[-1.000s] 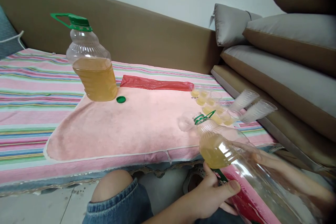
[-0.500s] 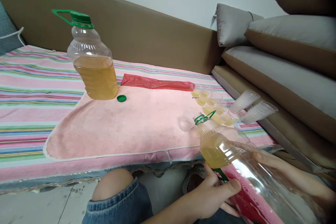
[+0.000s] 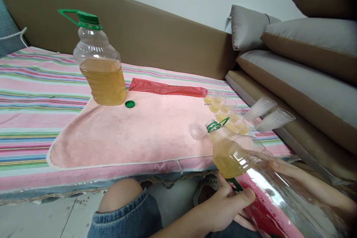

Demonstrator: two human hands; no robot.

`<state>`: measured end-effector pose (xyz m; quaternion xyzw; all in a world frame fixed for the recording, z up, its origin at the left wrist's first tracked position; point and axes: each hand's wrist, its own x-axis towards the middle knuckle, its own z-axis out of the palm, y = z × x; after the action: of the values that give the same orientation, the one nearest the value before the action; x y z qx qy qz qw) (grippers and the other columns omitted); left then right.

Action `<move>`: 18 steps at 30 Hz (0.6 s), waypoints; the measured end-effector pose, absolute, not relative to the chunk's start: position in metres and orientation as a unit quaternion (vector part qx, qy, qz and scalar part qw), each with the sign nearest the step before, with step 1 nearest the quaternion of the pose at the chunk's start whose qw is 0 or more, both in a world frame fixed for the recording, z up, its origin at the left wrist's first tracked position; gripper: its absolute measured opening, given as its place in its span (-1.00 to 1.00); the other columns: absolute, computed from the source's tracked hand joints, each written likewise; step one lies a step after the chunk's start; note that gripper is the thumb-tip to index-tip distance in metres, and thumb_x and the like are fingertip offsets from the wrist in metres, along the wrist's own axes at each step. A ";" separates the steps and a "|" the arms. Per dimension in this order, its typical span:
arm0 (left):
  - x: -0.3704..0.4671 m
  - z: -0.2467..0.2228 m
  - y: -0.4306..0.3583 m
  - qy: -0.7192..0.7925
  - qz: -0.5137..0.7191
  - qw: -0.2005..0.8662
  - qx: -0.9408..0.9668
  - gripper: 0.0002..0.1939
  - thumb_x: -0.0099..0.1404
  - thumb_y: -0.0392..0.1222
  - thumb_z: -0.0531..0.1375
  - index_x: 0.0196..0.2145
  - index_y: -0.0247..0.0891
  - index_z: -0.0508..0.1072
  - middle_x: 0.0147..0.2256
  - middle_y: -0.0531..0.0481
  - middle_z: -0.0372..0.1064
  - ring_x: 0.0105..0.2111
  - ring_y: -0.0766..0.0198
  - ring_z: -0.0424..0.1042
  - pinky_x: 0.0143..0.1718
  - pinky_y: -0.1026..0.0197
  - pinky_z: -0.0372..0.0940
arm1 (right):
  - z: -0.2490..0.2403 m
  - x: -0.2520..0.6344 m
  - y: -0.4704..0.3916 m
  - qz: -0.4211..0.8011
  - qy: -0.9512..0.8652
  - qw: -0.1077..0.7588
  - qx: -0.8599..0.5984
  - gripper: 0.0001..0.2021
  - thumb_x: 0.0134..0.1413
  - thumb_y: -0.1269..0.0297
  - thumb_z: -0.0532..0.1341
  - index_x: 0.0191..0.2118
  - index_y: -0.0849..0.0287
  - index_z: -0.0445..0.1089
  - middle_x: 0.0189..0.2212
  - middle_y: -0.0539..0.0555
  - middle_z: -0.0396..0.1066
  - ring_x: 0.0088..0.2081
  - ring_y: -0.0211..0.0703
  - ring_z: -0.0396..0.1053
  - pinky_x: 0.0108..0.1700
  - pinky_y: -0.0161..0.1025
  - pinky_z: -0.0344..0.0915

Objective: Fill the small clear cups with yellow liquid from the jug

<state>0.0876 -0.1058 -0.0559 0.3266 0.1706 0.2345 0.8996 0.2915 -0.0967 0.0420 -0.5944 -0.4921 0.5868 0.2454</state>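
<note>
2 hands (image 3: 226, 208) hold a tilted bottle (image 3: 267, 199) (uncapped).

Mat (image 3: 111, 137) lay on cloth (image 3: 25, 119), backrest (image 3: 145, 33) behind. Jug (image 3: 104, 85) stood at mat's back left corner, cap (image 3: 129, 104) just right of it. Bag (image 3: 167, 87) ran along mat's back edge. Cup group (image 3: 223, 110) sat at right end, cup stacks (image 3: 276, 120) further right, then cushions (image 3: 304, 67). Bottle (image 3: 230, 160) tilted before cup group, between left hand (image 3: 227, 206) and right hand (image 3: 272, 163); single cup (image 3: 196, 131) left of bottle's neck (image 3: 213, 126).
</note>
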 end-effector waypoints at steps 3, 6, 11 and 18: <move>0.087 -0.055 -0.106 0.168 0.235 0.901 0.324 0.24 -0.24 0.45 0.32 0.23 -0.18 -0.09 -0.05 -0.21 0.39 -0.48 0.37 0.42 -0.37 0.20 0.33 | 0.044 0.292 -0.097 0.571 -0.498 0.243 -0.606 -0.49 0.11 -0.07 0.17 0.18 -0.11 0.34 0.23 0.01 0.28 0.34 0.10 -0.01 0.35 0.04 -0.09; 0.086 -0.055 -0.107 0.165 0.233 0.902 0.324 0.22 -0.23 0.46 0.31 0.23 -0.20 -0.04 -0.07 -0.21 0.41 -0.48 0.35 0.43 -0.36 0.19 0.33 | 0.047 0.290 -0.097 0.547 -0.508 0.232 -0.624 -0.47 0.08 -0.10 0.18 0.16 -0.07 0.37 0.23 0.05 0.27 0.30 0.20 0.07 0.34 0.12 -0.06; 0.086 -0.056 -0.107 0.163 0.228 0.901 0.331 0.15 -0.23 0.49 0.29 0.18 -0.23 0.10 -0.20 -0.16 0.45 -0.50 0.34 0.42 -0.35 0.17 0.33 | 0.047 0.291 -0.097 0.543 -0.512 0.229 -0.625 -0.46 0.07 -0.12 0.18 0.15 -0.07 0.37 0.21 0.07 0.30 0.27 0.20 0.14 0.33 0.10 -0.02; 0.088 -0.059 -0.107 0.148 0.239 0.899 0.335 0.06 -0.15 0.44 0.29 0.17 -0.23 0.12 -0.19 -0.19 0.45 -0.47 0.30 0.45 -0.35 0.15 0.34 | 0.044 0.294 -0.097 0.586 -0.492 0.235 -0.599 -0.51 0.16 -0.08 0.12 0.17 -0.09 0.35 0.20 0.03 0.31 0.26 0.15 0.17 0.33 0.05 0.02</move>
<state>0.0876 -0.1072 -0.0593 0.3348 0.1481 0.2388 0.8994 0.2942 -0.0966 0.0441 -0.5991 -0.4920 0.5862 0.2352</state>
